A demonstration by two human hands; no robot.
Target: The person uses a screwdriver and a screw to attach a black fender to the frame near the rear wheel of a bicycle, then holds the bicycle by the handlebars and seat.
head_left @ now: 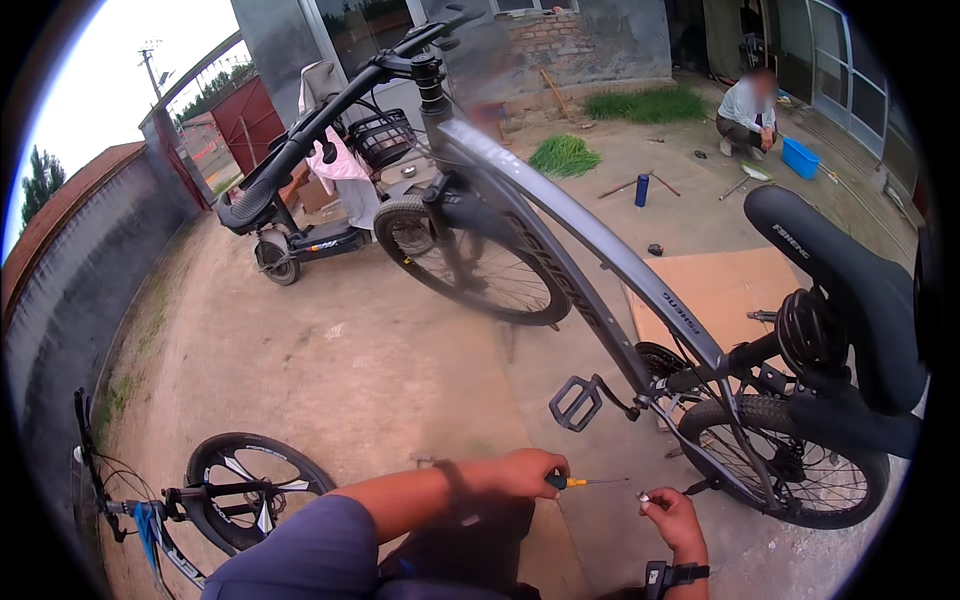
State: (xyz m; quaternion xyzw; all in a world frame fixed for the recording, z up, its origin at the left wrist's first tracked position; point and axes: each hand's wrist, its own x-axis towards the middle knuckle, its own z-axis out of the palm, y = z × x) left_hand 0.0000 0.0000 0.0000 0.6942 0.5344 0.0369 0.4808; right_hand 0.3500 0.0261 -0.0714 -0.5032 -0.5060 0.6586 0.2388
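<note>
My left hand (528,472) grips a small screwdriver (580,483) with a yellow-and-black handle, its thin shaft pointing right. My right hand (672,515) is just beyond the tip and pinches a small pale part (645,495) between its fingertips. It wears a dark strap at the wrist. Both hands hover low beside a grey bicycle (590,235), close to its rear wheel (800,470) and below its black pedal (575,402). The black saddle (850,285) rises on the right and the handlebar (320,125) reaches up to the left.
Another bicycle (225,490) lies at the lower left. A scooter with a basket (335,215) is parked behind the front wheel (470,262). A cardboard sheet (725,285) lies under the grey bike. Far back a person (748,110) crouches by a blue tub (800,158).
</note>
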